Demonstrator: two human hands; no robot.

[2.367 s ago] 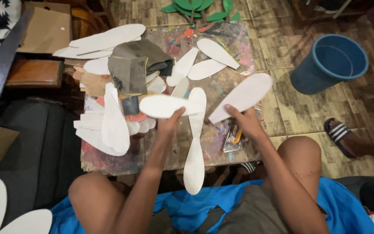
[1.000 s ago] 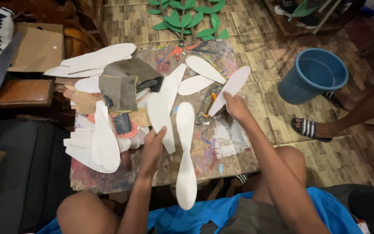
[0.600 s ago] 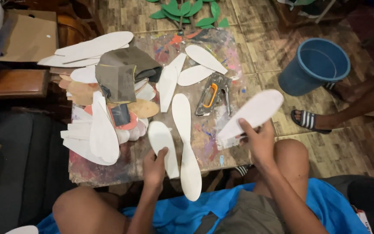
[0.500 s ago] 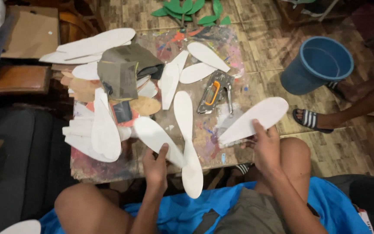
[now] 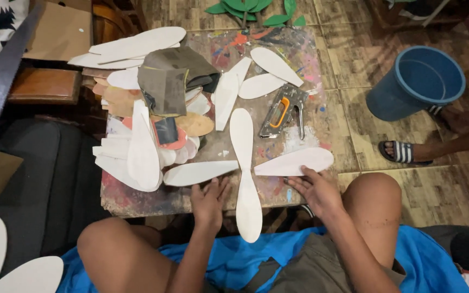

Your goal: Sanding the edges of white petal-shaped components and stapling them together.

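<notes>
A long white cut-out piece (image 5: 244,168), narrow at its middle, lies lengthwise on the paint-stained low table (image 5: 137,198) and overhangs its near edge. A white petal-shaped piece (image 5: 199,172) lies to its left, with its tip at the narrow middle. My left hand (image 5: 209,198) rests flat on the table just below it, fingers touching its edge. A second white petal piece (image 5: 295,161) lies to the right, also pointing at the middle. My right hand (image 5: 316,188) presses its near edge with spread fingers.
A staple gun (image 5: 283,111) lies on the table beyond the pieces. More white petals (image 5: 275,65) and a heap of white, tan and grey cut-outs (image 5: 153,108) cover the table's left and far side. A blue bucket (image 5: 416,81) and another person's sandalled foot (image 5: 400,152) are at the right.
Both hands brought their white petal pieces down from mid-air and laid them flat on the table, one on each side of the long piece's middle.
</notes>
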